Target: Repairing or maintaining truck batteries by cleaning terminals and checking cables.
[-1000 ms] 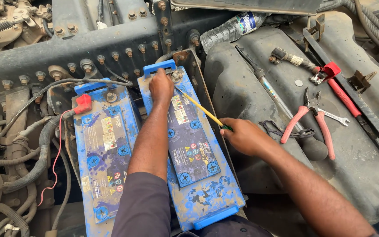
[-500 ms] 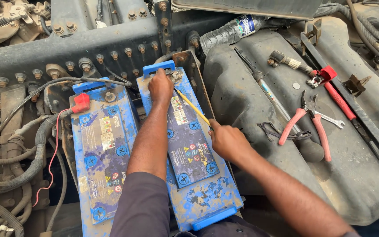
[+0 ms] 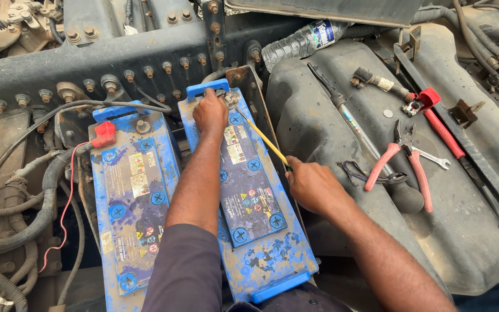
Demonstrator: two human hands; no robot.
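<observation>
Your left hand rests on the far end of the right-hand blue battery, fingers curled down around the terminal clamp at its top corner; whether they grip the clamp or only steady it cannot be told. Your right hand is closed around the handle end of a yellow-shafted screwdriver, whose shaft runs diagonally up to that same terminal. The tip appears to sit at the clamp, though the contact point is hidden by your left fingers.

Status, as judged from this view: the clamp is seated on the post, so work on this terminal is in hand and not finished. The left-hand blue battery carries a red terminal cover with its red wire attached; it looks untouched.

On the dusty black tank to your right lie red-handled pliers, a small spanner, a long screwdriver and a loose cable with a red-capped lug. That cable is well apart from either battery and appears unconnected. A plastic bottle lies beyond.
</observation>
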